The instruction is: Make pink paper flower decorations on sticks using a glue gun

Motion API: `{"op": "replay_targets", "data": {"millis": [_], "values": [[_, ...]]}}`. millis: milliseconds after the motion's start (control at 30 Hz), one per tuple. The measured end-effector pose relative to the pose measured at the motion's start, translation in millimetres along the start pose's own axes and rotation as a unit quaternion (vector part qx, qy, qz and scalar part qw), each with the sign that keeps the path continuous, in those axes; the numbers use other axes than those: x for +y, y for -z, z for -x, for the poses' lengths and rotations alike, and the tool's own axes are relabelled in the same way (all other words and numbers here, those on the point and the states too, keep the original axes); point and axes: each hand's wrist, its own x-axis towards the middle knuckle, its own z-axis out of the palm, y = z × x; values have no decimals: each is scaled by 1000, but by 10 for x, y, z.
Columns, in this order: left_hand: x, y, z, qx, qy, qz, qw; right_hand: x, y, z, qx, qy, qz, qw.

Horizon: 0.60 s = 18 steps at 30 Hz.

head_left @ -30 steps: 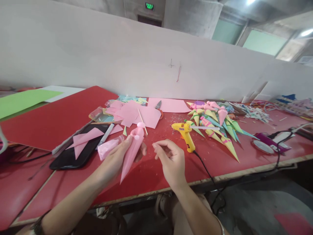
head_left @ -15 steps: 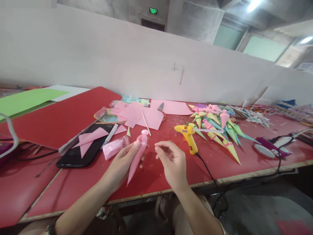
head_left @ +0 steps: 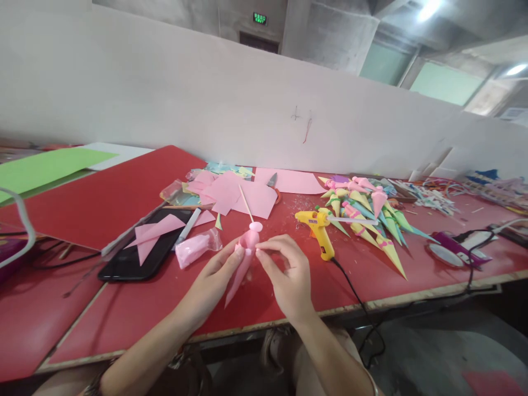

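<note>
My left hand (head_left: 218, 269) grips a pink paper cone (head_left: 240, 275), its tip pointing down and its open mouth up. A rounded pink lump (head_left: 256, 226) sits at the far side of the cone's rim, and small pink bits line the near rim. My right hand (head_left: 289, 272) is closed in a pinch right beside the rim. Whatever lies between its thumb and forefinger is too small to make out. Left of my left hand lies a clear bag with soft pink material (head_left: 197, 248).
A yellow glue gun (head_left: 319, 231) lies to the right, its cord running off the table edge. Behind it are piled finished-looking coloured cones (head_left: 371, 209). Pink paper sheets (head_left: 239, 192), scissors (head_left: 276, 187), a thin stick (head_left: 246, 202) and a black tray (head_left: 136, 258) lie around.
My right hand has moved left and now reaches the cone's rim. My left hand has shifted the cone slightly to the right.
</note>
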Motion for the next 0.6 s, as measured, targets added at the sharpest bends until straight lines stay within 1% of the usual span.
{"op": "replay_targets", "data": {"millis": [167, 300, 500, 600], "values": [[21, -22, 24, 41, -3, -25, 999, 3, -13, 17, -18, 16, 24, 999], [42, -44, 31, 58, 2, -26, 998, -8, -31, 30, -15, 19, 28, 999], [-1, -8, 30, 47, -7, -34, 998, 4, -2, 22, -47, 19, 30, 998], [-14, 1, 29, 18, -21, -36, 999, 20, 7, 18, -47, 4, 18, 999]]}}
